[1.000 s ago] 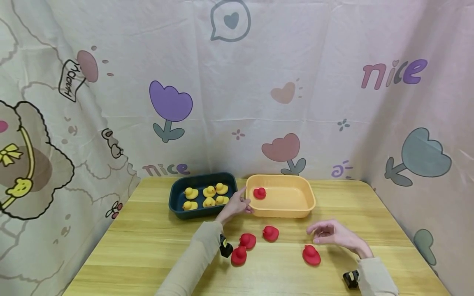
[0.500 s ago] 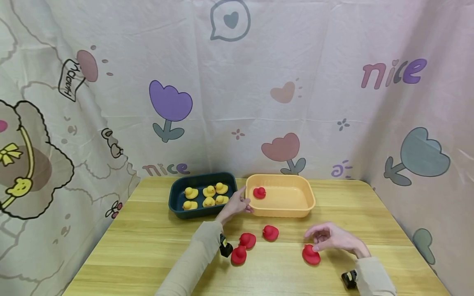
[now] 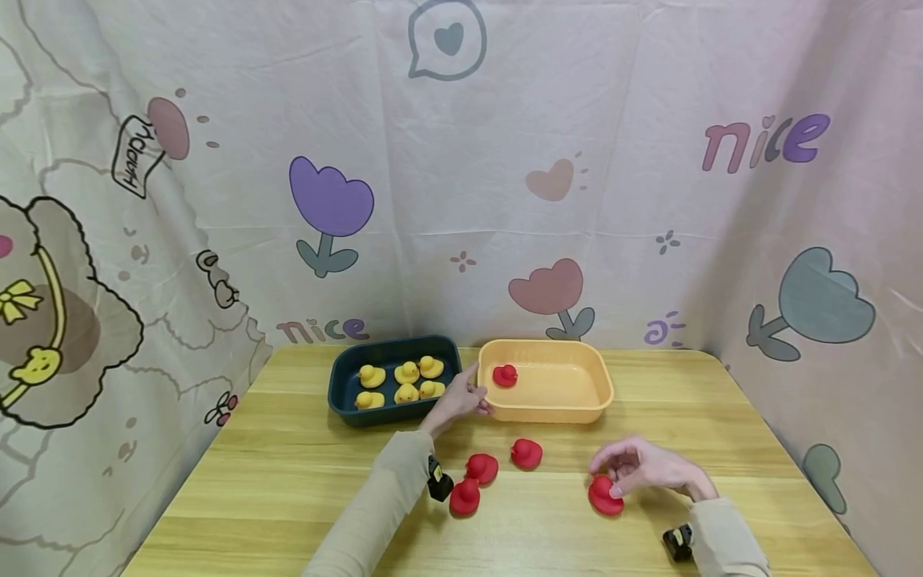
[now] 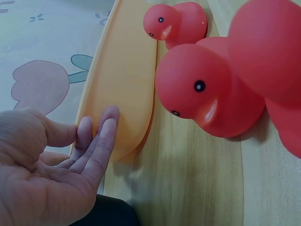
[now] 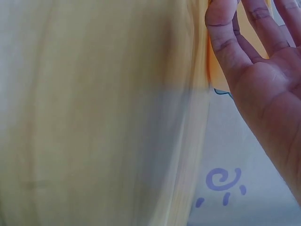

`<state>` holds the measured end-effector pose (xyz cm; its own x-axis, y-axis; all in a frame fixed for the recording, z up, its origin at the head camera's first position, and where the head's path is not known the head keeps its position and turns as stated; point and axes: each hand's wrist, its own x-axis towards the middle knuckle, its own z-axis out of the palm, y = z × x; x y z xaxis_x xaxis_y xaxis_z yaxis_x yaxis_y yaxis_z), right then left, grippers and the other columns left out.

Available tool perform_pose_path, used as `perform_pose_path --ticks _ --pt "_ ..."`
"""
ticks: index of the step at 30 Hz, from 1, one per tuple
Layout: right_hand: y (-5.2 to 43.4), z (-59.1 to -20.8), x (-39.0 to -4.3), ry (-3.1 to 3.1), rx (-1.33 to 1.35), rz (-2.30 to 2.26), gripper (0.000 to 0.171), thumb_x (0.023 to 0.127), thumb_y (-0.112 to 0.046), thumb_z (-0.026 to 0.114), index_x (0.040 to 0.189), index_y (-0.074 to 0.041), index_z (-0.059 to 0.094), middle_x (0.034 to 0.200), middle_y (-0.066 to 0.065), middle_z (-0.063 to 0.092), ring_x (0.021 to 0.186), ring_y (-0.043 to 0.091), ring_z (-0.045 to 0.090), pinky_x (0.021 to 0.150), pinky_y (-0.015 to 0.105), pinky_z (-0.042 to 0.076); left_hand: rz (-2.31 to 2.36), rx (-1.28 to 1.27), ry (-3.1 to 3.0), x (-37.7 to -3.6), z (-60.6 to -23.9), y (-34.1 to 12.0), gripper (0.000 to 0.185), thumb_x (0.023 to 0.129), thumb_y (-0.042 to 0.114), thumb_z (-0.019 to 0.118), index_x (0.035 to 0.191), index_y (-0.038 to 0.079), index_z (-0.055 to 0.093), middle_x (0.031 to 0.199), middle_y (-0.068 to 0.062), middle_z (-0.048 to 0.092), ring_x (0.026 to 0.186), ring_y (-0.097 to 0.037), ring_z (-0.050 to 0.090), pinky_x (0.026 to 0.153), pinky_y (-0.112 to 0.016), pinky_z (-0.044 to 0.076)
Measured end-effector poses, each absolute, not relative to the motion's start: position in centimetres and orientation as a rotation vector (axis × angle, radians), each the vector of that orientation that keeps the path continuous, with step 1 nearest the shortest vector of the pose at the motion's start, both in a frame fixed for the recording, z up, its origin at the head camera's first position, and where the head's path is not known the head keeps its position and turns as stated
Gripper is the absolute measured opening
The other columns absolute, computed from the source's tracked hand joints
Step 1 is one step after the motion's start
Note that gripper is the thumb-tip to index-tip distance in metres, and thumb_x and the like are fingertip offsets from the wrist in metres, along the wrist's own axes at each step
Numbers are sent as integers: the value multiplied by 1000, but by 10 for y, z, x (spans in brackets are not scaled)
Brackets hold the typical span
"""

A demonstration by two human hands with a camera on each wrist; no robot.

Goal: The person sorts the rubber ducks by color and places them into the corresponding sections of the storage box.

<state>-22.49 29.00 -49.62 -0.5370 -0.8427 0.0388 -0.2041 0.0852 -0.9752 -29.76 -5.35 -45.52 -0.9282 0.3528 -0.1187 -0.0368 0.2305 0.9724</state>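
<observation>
My left hand (image 3: 456,399) rests at the left end of the orange tray (image 3: 551,414). In the left wrist view its fingers (image 4: 101,148) lie nearly straight against the tray's outer wall, the thumb at the rim. My right hand (image 3: 652,465) is low over a red rubber duck (image 3: 604,503), with bent fingers over the far side and the thumb overlapping the near side. The right wrist view leaves this duck out and shows the thumb and palm (image 5: 268,75). Another red duck (image 3: 505,376) sits inside the tray.
Left of the orange tray stands a dark blue tray (image 3: 389,417) with several yellow ducks (image 3: 371,377). Loose on the wooden table (image 3: 274,481) are three more red ducks, one (image 3: 526,453) before the orange tray and two (image 3: 465,497) beside my left forearm. A patterned cloth (image 3: 461,200) hangs behind.
My right hand has moved down and slightly left, and its thumb and fingers have come around the red rubber duck. My left hand stays at the tray.
</observation>
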Motion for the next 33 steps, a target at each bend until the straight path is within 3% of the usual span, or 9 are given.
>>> perform_pose_path --ticks 6,14,22,29,33 --pt "289 -497 -225 1758 -1060 -1485 38 75 8 60 111 15 49 99 31 53 84 12 56 70 25 53 1732 286 2234 -305 -469 -53 63 90 2 43 144 7 10 77 -22 59 72 -31 67 77 -48 52" --pt "289 -497 -225 1769 -1063 -1468 35 76 8 60 109 12 52 98 30 55 83 18 57 71 27 53 1741 294 2229 -305 -469 -53 63 90 1 43 143 6 10 73 -18 59 71 -30 67 76 -47 53" --pt "289 -497 -225 1754 -1053 -1465 34 76 7 60 108 13 52 98 31 55 83 17 59 72 29 54 1752 299 2211 -292 -451 -53 62 90 0 43 143 2 10 81 -29 58 78 -39 64 81 -52 49" --pt "289 -496 -224 1822 -988 -1444 31 76 4 61 106 11 54 94 29 58 80 10 57 69 26 53 1742 368 2247 -286 -445 -54 61 90 -1 41 141 -3 8 80 -29 56 75 -38 64 74 -46 54" --pt "289 -496 -224 1854 -968 -1444 30 76 4 61 106 10 56 93 28 59 79 4 57 68 23 53 1741 316 2201 -289 -446 -54 62 90 -1 41 143 1 8 87 -34 54 84 -44 61 84 -54 47"
